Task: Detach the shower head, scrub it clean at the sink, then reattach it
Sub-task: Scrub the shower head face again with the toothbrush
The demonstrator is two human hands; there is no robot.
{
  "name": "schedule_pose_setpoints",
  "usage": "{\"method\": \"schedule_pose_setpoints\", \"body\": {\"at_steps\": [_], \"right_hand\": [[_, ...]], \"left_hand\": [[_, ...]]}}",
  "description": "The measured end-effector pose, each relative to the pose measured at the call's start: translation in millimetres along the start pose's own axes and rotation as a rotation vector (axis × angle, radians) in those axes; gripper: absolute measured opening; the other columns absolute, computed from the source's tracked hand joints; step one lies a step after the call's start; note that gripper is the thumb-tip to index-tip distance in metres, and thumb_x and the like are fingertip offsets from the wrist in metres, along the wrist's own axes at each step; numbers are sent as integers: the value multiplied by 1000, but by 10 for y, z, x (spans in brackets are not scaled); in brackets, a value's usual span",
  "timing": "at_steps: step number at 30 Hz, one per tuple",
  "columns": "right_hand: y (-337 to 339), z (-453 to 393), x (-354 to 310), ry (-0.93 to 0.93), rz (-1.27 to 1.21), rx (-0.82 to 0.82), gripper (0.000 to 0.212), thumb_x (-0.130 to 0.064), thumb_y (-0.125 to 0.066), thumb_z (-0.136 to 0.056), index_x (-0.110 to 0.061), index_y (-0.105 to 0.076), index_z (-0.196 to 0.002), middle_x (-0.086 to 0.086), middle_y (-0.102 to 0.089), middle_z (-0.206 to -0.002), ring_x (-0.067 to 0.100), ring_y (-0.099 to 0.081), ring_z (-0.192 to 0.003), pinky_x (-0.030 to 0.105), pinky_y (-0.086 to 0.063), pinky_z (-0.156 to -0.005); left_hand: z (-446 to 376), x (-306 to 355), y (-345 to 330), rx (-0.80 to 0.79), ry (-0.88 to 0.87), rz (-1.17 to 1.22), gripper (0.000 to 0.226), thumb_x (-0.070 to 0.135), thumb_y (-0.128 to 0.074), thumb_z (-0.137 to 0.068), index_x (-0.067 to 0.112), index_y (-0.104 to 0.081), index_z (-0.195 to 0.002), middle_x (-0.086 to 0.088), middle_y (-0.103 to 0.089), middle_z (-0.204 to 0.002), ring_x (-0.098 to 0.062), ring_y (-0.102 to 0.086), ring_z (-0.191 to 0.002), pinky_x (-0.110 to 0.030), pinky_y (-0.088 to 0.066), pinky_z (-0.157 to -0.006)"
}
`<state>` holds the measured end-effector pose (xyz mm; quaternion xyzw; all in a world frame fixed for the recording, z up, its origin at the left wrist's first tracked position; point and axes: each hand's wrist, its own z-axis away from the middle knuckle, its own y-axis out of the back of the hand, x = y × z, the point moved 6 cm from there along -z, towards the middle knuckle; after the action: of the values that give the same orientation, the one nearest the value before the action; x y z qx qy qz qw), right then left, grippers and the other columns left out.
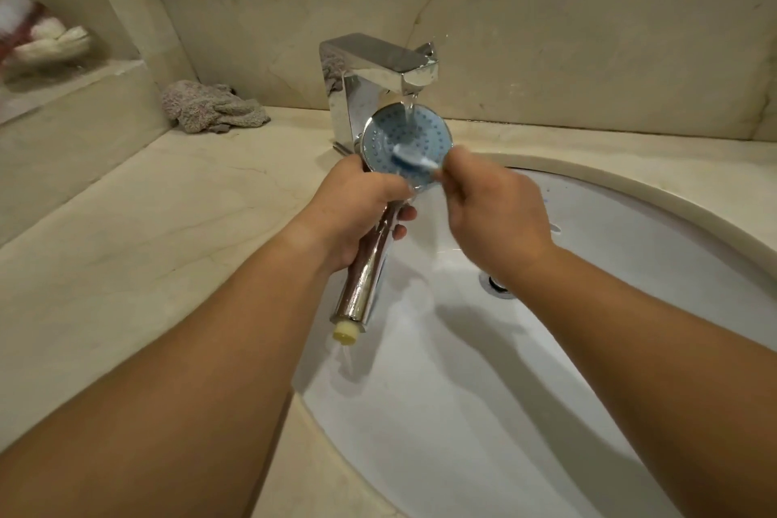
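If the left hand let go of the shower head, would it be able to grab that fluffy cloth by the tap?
Probably yes. The cloth lies in the open on the counter, left of the tap, with nothing between it and the left hand. That hand now grips the shower head.

the shower head (405, 139) i'm holding has a pale blue face dotted with darker blue nozzles inside a shiny chrome rim, its handle is mirror chrome too and ends in a pale yellow plastic tip (345, 331). my toothbrush (414, 159) is white with blue on it, the faucet (378, 71) is chrome, and the sink (546, 391) is plain white. the counter (147, 223) and wall are creamy beige marble with thin brownish veins, and the crumpled cloth (210, 109) is a greyish mauve.
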<state>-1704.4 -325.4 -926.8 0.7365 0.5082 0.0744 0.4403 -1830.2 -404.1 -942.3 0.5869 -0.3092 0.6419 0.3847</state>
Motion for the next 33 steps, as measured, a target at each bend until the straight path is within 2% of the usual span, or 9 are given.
{"method": "schedule_pose_setpoints", "body": {"at_steps": [2,5,8,11,13,16,21,28,33], "right_hand": [[2,-10,98,-98,-54,28,19,-28,-46,-99,-20,-41,-82,-3,-45,-65,31,-43,-56,35,-32,-48],[-35,42,52,58,-13,16,20,-28,-46,-100,-19,-42,-82,-5,-42,-65,28,-43,-53,30,-27,-49],[-47,56,165,-50,-62,25,20,-28,-46,-99,-19,-43,-82,-4,-43,-64,28,-40,-53,30,-25,-49],[-42,100,33,108,-12,38,17,-25,-50,-97,-19,-46,-81,-9,-38,-66,25,-37,-52,27,-24,-50],[-24,79,98,22,-36,42,19,-27,-50,-97,-21,-44,-80,-8,-40,-64,25,-38,-52,28,-22,-50],[1,60,165,-60,-59,40,21,-33,-46,-98,-24,-40,-80,-6,-44,-64,26,-42,-55,31,-28,-50],[-107,161,23,-27,-99,-9,24,-42,-44,-99,-30,-41,-79,-12,-41,-64,14,-43,-59,28,-30,-51],[-171,99,125,-210,-236,-74,23,-40,-43,-101,-22,-55,-92,-8,-53,-68,13,-50,-63,32,-38,-52],[-93,-8,82,-212,-263,-74,7,-25,-46,-101,-22,-47,-95,-6,-50,-69,14,-46,-60,32,-31,-50]], "left_hand": [[17,12,5,9,5,44,25,-9,-58,-88,4,-64,-109,-15,-67,-94,-23,-66,-70,-33,-52,-54],[23,9,19,25,18,33,22,-8,-57,-88,8,-65,-101,-13,-66,-91,-24,-65,-72,-33,-52,-55],[23,7,16,42,21,54,19,-7,-56,-88,6,-64,-99,-17,-64,-94,-27,-65,-76,-33,-51,-55],[19,-6,17,51,25,50,20,-7,-53,-87,3,-66,-98,-19,-62,-93,-28,-63,-75,-33,-49,-54],[14,-13,22,55,28,68,17,-4,-54,-87,2,-65,-99,-19,-61,-92,-27,-63,-74,-33,-49,-54],[7,-13,14,50,43,102,11,11,-57,-91,3,-64,-96,-14,-59,-86,-24,-63,-68,-33,-49,-56],[-26,-50,37,86,75,120,45,51,-54,-101,11,-67,-116,-9,-76,-96,-26,-72,-76,-38,-55,-63],[-12,-91,-5,90,130,215,30,40,-52,-105,19,-57,-126,-11,-77,-111,-35,-76,-96,-51,-61,-84],[34,-80,-64,48,174,267,32,38,-48,-105,19,-61,-127,-15,-73,-119,-32,-73,-90,-44,-58,-78]]}}
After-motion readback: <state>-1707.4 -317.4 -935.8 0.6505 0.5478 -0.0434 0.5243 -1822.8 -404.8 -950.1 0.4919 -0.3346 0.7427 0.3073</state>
